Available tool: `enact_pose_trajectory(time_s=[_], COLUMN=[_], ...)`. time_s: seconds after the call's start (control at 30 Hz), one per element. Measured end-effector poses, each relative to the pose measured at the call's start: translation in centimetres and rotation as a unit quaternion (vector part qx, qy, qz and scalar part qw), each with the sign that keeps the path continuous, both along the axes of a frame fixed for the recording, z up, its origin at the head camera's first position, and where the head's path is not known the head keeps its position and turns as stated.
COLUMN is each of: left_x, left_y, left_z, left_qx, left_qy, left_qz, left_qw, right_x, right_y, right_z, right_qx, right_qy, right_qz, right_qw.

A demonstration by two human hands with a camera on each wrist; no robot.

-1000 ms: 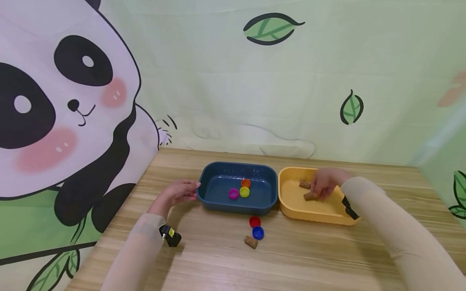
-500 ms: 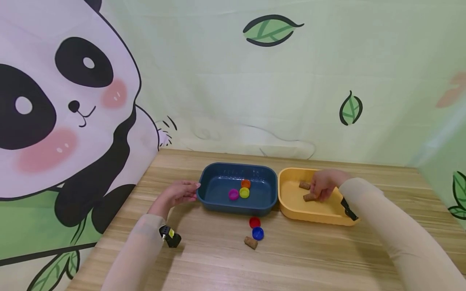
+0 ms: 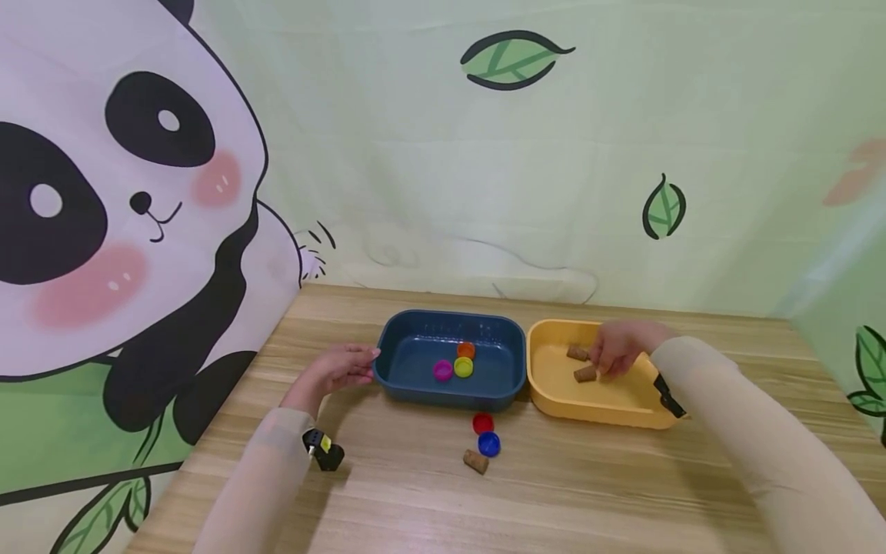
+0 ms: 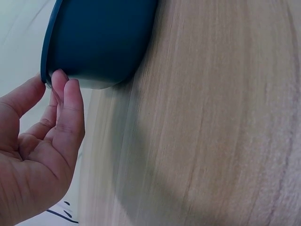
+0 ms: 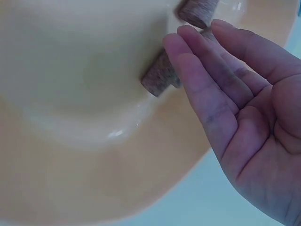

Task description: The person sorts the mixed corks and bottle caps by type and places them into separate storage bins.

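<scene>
My left hand [image 3: 341,367] is at the left end of the dark blue tray [image 3: 450,398]. In the left wrist view, its thumb and fingers pinch the tray's rim [image 4: 46,61]. Over the yellow tray [image 3: 602,412] hangs my right hand [image 3: 619,348]. Two brown corks, one farther back [image 3: 577,352] and one nearer [image 3: 585,373], lie on the yellow tray's floor beside its fingers. The right wrist view shows a gap between thumb and fingertips; a cork [image 5: 157,77] lies partly hidden behind the fingers. Another cork [image 5: 198,12] is beyond the thumb tip.
The blue tray holds an orange cap [image 3: 466,350], a yellow cap [image 3: 463,367] and a magenta cap [image 3: 443,370]. In front of the trays, a red cap [image 3: 483,423], a blue cap [image 3: 488,444] and a cork [image 3: 476,461] lie on the wooden table [image 3: 388,492].
My right hand has drawn slightly away from the nearer cork, showing more of it. The left hand stays at the blue tray's rim.
</scene>
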State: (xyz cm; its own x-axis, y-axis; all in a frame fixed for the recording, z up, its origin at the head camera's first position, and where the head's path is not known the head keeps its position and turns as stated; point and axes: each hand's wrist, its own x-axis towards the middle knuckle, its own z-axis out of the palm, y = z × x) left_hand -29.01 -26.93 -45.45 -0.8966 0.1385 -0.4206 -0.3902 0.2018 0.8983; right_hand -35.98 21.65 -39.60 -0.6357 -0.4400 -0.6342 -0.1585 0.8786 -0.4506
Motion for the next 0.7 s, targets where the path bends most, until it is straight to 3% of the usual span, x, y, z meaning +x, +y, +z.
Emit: enact_pose_trajectory(time_s=[0.4,0.7], left_x=[0.0,0.1], left_y=[0.1,0.1], left_z=[-0.1,-0.1], left_qx=[0.001,0.0], left_qy=[0.005,0.005], left_qz=[-0.008,-0.003], left_qw=[1.0,1.0], right_x=[1.1,3.7], right_y=[2.9,3.8], right_z=[3.9,6.5], right_qx=[-0.022,-0.081], right_qy=[0.051,0.152], right_qz=[0.001,-0.019], right_qw=[0.998,0.985])
